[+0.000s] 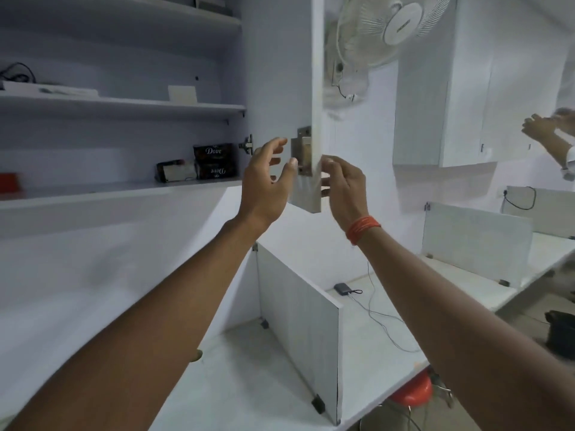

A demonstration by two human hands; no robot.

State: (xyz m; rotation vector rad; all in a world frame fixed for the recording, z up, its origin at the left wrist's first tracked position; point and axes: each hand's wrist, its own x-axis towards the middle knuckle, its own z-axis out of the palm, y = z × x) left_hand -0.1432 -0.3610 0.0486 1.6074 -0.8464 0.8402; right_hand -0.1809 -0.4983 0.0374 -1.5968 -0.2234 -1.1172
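Note:
A white cabinet door point(287, 73) stands open, edge-on to me, with a metal lock point(303, 154) fixed near its lower free edge. My left hand point(267, 178) is on the door's inner side, fingers spread, thumb tip touching the lock plate. My right hand point(343, 185) is on the door's outer side, fingers loosely bent beside the edge; whether they touch it is unclear. An orange thread band circles my right wrist.
Open cabinet shelves point(124, 105) at left hold Dove boxes point(214, 161), a small carton and cables. A wall fan point(382, 29) hangs above right. White desks with divider panels point(298, 300), a black adapter point(342, 288) with cable. Another person's hands point(547, 126) at right.

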